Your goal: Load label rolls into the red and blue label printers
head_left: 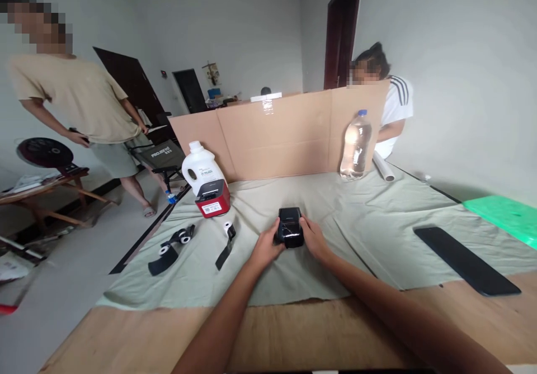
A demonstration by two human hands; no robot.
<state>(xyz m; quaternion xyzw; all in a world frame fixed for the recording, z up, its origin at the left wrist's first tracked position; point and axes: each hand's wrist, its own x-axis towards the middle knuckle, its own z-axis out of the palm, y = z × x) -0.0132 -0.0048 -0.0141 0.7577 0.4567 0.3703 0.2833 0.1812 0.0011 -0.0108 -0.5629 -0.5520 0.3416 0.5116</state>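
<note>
A small black box-like device (pixel 289 226) rests on the pale green cloth (pixel 361 223) in the middle of the table. My left hand (pixel 267 245) grips its left side and my right hand (pixel 314 238) grips its right side. To the left lie two black strips wound on small white rolls (pixel 174 245) (pixel 226 242). A red and black label printer (pixel 213 198) stands behind them, touching a white jug (pixel 201 167).
A cardboard screen (pixel 285 133) stands across the back of the table with a clear water bottle (pixel 356 146) before it. A black flat slab (pixel 465 259) and a green sheet (pixel 503 214) lie right. One person stands far left; another sits behind the cardboard.
</note>
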